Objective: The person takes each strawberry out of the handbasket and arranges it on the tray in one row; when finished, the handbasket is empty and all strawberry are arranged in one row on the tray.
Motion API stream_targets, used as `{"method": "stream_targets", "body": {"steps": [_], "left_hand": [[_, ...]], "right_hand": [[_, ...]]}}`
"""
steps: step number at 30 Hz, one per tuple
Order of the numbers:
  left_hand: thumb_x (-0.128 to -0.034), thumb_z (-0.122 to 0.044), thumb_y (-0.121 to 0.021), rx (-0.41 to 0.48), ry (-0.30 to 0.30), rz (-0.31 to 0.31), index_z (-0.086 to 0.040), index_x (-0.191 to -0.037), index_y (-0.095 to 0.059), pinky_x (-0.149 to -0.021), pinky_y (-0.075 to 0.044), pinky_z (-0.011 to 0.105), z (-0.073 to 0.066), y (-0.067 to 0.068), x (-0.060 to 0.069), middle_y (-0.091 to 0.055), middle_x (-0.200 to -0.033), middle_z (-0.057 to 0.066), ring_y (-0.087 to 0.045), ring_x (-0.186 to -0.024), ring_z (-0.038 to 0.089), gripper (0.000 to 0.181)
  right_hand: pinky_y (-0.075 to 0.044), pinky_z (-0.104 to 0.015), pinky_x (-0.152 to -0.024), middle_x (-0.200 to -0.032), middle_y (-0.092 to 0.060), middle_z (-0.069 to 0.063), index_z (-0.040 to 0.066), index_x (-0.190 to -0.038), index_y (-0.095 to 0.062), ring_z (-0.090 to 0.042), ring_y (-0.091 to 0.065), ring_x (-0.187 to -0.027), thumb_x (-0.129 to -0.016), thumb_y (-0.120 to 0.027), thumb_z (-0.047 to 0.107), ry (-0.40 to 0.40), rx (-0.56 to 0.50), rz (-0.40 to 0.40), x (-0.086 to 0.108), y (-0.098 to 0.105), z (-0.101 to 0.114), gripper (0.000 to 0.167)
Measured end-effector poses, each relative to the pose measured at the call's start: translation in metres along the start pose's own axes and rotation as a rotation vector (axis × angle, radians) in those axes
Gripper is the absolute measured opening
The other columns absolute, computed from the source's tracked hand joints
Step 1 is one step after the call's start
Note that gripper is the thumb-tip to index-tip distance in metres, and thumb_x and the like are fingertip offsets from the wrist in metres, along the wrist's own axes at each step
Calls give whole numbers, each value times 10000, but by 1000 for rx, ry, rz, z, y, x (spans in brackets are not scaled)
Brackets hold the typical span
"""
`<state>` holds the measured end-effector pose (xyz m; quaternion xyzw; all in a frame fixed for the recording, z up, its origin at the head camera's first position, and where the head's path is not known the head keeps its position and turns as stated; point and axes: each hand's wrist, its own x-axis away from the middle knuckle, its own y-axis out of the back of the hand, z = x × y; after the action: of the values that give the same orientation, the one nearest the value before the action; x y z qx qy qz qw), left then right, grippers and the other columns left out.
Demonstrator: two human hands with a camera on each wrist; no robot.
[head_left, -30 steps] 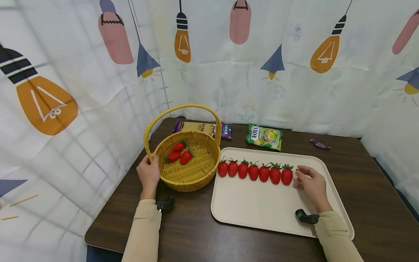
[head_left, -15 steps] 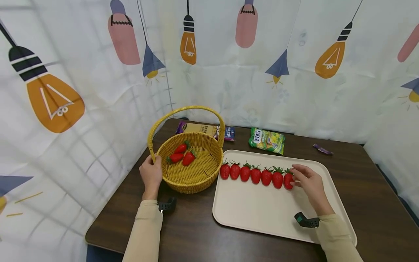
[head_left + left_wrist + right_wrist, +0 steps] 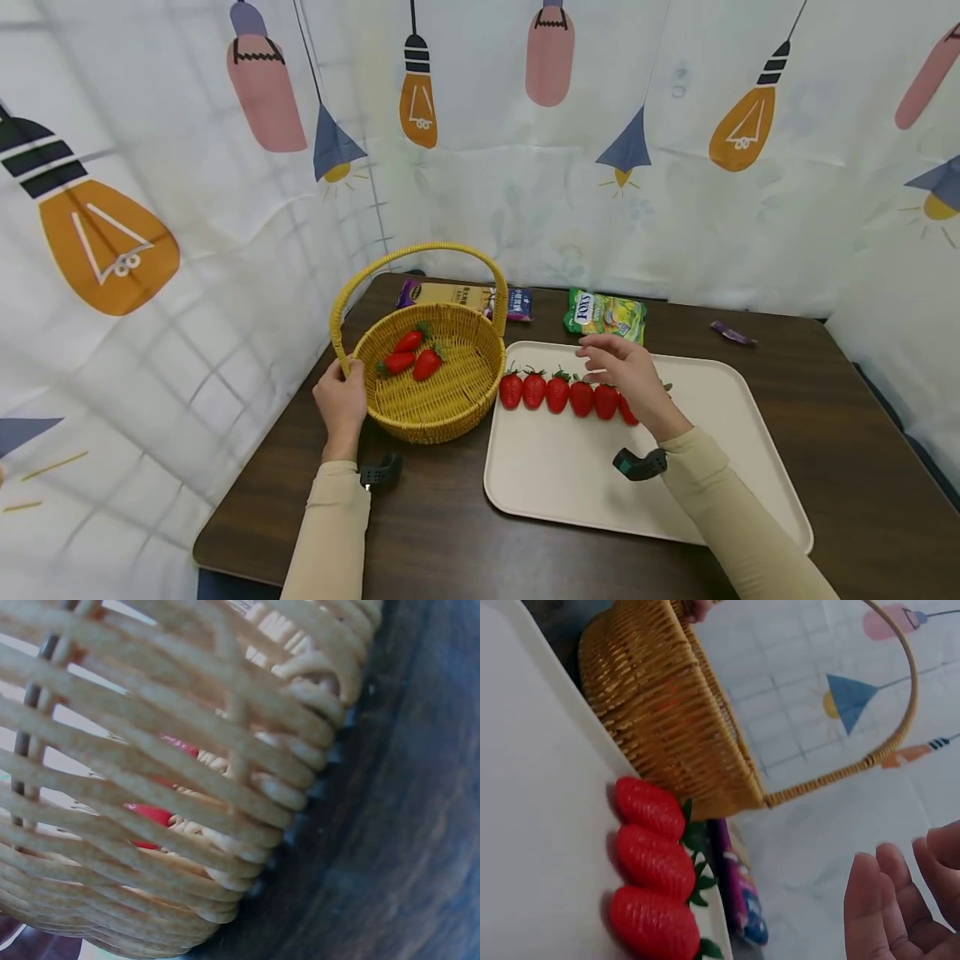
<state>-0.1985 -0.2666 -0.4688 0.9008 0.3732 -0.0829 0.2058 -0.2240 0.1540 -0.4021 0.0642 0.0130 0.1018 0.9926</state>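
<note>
The left hand [image 3: 342,408] grips the rim of the yellow wicker basket [image 3: 465,421] where the handle joins it, fingers curled over the edge. Several red strawberries lie inside, one of them [image 3: 427,364] toward the middle. On the beige tray [image 3: 555,483], a row of strawberries [image 3: 557,392] runs along the far side, leaves pointing away. Above the right part of this row hovers the right hand [image 3: 630,379], hiding some berries. In the right wrist view, nothing is between the spread fingers of the right hand [image 3: 900,907]. Basket weave [image 3: 150,765] fills much of the left wrist view.
Behind the basket lies a tan and purple packet [image 3: 453,293]; a green candy bag [image 3: 607,314] is behind the tray. A small purple wrapper [image 3: 732,333] sits at the back right of the dark table [image 3: 442,517]. A patterned curtain [image 3: 480,192] hangs behind.
The right hand has left the rightmost strawberry it was touching and moved left over the row. The left hand keeps its grip on the basket. The camera view has shifted slightly.
</note>
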Motion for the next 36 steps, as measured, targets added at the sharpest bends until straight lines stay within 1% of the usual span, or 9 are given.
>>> {"method": "stream_targets", "body": {"steps": [4,8,13,16,21,27,30,33,36], "left_hand": [[-969,-259,-548,-4,1,-2,-90,-880,-673,-467,-308,266,1,0,0,-420,-581,19,-340,-471,139,229],[-971,-262,-546,-8,1,8,-84,-892,-680,-460,-314,263,0,1,0,-432,-584,9,-344,-468,129,237],[-974,-244,-548,-7,8,-12,-79,-871,-669,-450,-302,257,0,4,1,-416,-581,25,-333,-467,136,229],[-975,-246,-550,-1,11,-10,-78,-881,-671,-448,-308,257,0,5,1,-427,-595,32,-345,-474,143,227],[-978,-261,-544,-3,-3,19,-74,-895,-669,-452,-316,258,-2,3,-1,-438,-604,44,-358,-480,145,240],[-970,-248,-558,-10,-5,0,-86,-896,-680,-470,-315,265,-2,2,-1,-439,-612,46,-359,-500,163,215],[-972,-257,-553,-12,-5,9,-88,-913,-685,-479,-316,268,-2,2,-1,-445,-617,48,-362,-509,167,222],[-976,-264,-549,-10,-8,17,-72,-938,-691,-487,-319,271,-1,2,-1,-454,-625,66,-368,-518,176,242],[-976,-265,-548,-24,-6,11,-66,-972,-706,-484,-324,266,0,2,-1,-479,-642,69,-377,-520,176,254]], "right_hand": [[-500,-491,-914,-1228,-609,-151,54,-1251,-594,-289,-596,-1010,-979,-597,294,1,14,133,-14,-25,17,362],[-502,-481,-913,-1247,-608,-149,41,-1236,-605,-282,-595,-1068,-987,-585,232,7,56,225,-28,-50,28,314],[-520,-453,-888,-1217,-626,-119,42,-1224,-624,-308,-574,-1136,-978,-603,221,47,93,287,-48,-86,39,305],[-516,-463,-892,-1225,-621,-104,56,-1220,-636,-307,-586,-1122,-975,-608,224,64,116,316,-59,-105,45,298],[-506,-478,-904,-1214,-621,-76,70,-1224,-645,-310,-584,-1135,-977,-603,211,33,143,370,-74,-131,45,288],[-508,-459,-906,-1208,-627,-57,95,-1225,-659,-294,-585,-1153,-975,-607,243,-14,179,444,-93,-150,42,295],[-485,-495,-929,-1222,-625,-82,89,-1216,-662,-358,-573,-1161,-977,-604,245,-34,200,496,-99,-153,45,291],[-491,-489,-924,-1237,-616,-114,93,-1210,-660,-386,-565,-1156,-985,-590,238,-38,230,532,-104,-157,50,276],[-524,-430,-872,-1214,-608,-151,81,-1221,-648,-354,-600,-1041,-993,-574,240,-36,261,538,-108,-161,55,288]]}}
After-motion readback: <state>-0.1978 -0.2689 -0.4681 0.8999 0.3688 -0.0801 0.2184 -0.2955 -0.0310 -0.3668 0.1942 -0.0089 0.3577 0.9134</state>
